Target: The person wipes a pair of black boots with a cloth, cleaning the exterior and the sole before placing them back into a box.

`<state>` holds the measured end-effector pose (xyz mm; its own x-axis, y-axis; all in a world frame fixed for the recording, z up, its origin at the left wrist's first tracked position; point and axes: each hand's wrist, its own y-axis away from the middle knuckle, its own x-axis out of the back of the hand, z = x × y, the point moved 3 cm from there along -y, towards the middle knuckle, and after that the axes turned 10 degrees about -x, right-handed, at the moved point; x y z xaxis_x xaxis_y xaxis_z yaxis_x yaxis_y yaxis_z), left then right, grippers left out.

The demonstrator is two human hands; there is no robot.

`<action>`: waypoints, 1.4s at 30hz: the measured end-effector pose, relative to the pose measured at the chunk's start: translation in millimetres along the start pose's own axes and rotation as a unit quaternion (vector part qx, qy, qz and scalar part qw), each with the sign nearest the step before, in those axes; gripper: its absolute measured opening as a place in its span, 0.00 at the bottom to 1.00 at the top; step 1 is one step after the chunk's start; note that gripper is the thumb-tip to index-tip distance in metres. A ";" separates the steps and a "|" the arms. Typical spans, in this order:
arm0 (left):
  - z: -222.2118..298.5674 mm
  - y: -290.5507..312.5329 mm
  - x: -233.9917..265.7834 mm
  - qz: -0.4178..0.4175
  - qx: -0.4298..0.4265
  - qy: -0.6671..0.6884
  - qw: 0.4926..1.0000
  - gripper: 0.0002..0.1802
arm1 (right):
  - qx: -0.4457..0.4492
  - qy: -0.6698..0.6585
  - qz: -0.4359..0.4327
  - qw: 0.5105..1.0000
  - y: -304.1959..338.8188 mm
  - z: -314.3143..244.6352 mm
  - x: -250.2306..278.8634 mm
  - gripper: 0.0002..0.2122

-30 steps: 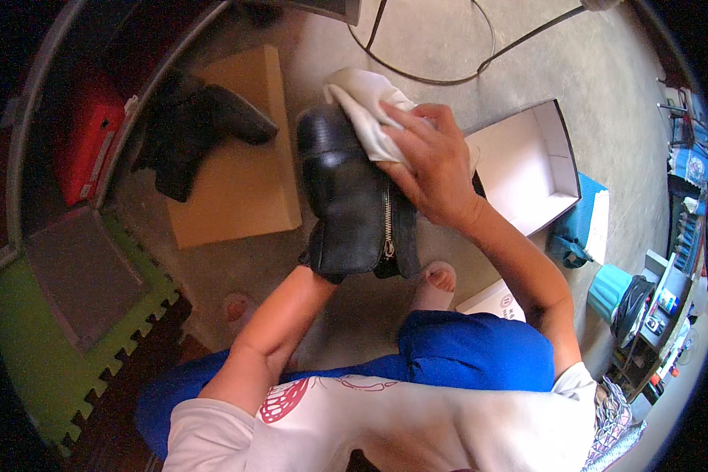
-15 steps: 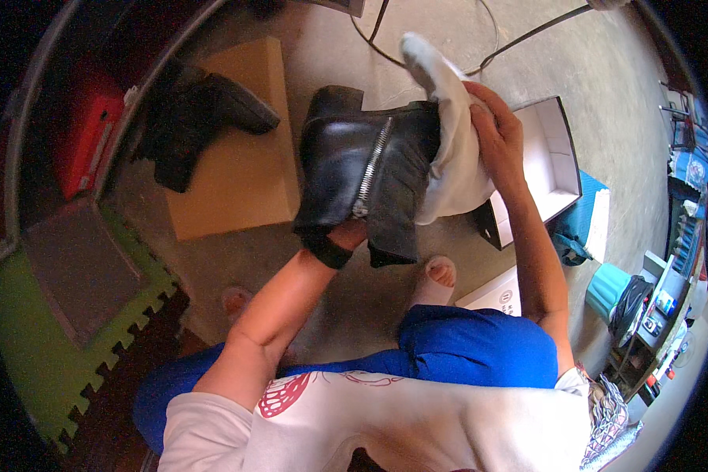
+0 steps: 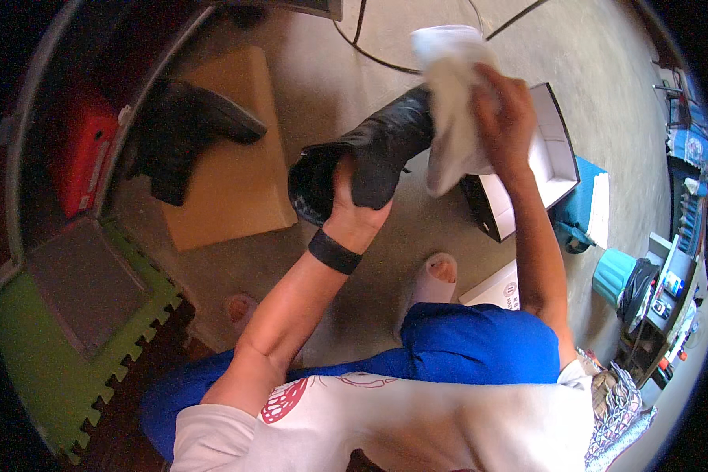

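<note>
A black leather boot [image 3: 389, 130] is held up in front of me, its opening toward the left and its toe end toward the upper right. My left hand [image 3: 358, 212] grips it at the shaft, with the thumb by the opening and the other fingers mostly hidden. Bunched in my right hand [image 3: 507, 118] is a white cloth [image 3: 452, 98], which covers the boot's toe end. The right fingers look slightly blurred. The matching black boot [image 3: 200, 126] lies at the left on a brown cardboard piece [image 3: 248, 185].
An open box with a white inside [image 3: 551, 161] stands on the floor right of my right forearm. Beyond it are a blue-green box [image 3: 586, 204] and a light blue bin [image 3: 615, 271]. Green foam matting [image 3: 39, 338] is at lower left, a red case [image 3: 86, 157] above it.
The boot has turned: its zipped side faced me before, and now its opening shows. My right hand and the cloth have shifted slightly right.
</note>
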<state>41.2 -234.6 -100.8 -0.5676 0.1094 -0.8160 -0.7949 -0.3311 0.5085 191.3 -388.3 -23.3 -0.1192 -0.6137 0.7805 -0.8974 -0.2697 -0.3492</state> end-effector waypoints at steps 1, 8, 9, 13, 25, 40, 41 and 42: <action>5.2 -2.8 3.2 0.009 -0.007 0.011 1.000 0.25 | -0.063 -0.031 0.022 0.997 1.3 14.8 7.2 0.14; 34.9 -40.4 21.5 0.030 0.011 0.059 0.998 0.17 | -0.237 -0.131 -0.139 0.953 39.6 35.7 -17.5 0.15; 37.6 -38.4 16.2 0.050 0.019 0.037 0.998 0.16 | -0.222 -0.121 -0.147 0.956 44.2 36.3 -29.1 0.17; 58.1 2.9 -36.8 0.071 -0.008 -0.174 0.982 0.11 | -0.215 -0.082 -0.176 0.957 43.8 37.0 -47.5 0.24; 33.3 -114.5 -94.2 -0.207 -0.190 -0.817 0.504 0.26 | -0.394 -0.411 -0.149 0.808 43.1 87.3 -19.7 0.24; -20.3 -166.8 -21.2 -0.151 -0.062 -0.928 0.335 0.38 | -0.445 -0.465 -0.192 0.741 31.0 89.9 -12.2 0.25; -17.4 -165.4 -21.4 -0.166 -0.026 -0.927 0.336 0.36 | -0.427 -0.455 -0.190 0.758 27.2 84.9 -10.9 0.25; -13.6 -160.5 -20.9 -0.174 -0.087 -0.914 0.355 0.35 | -0.410 -0.443 -0.187 0.775 24.5 78.7 -7.9 0.25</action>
<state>183.5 -196.5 -169.1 0.2409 0.5454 0.8028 -0.9505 -0.0346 0.3088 203.7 -448.4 -78.8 0.2272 -0.9729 -0.0428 -0.8096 -0.2131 0.5470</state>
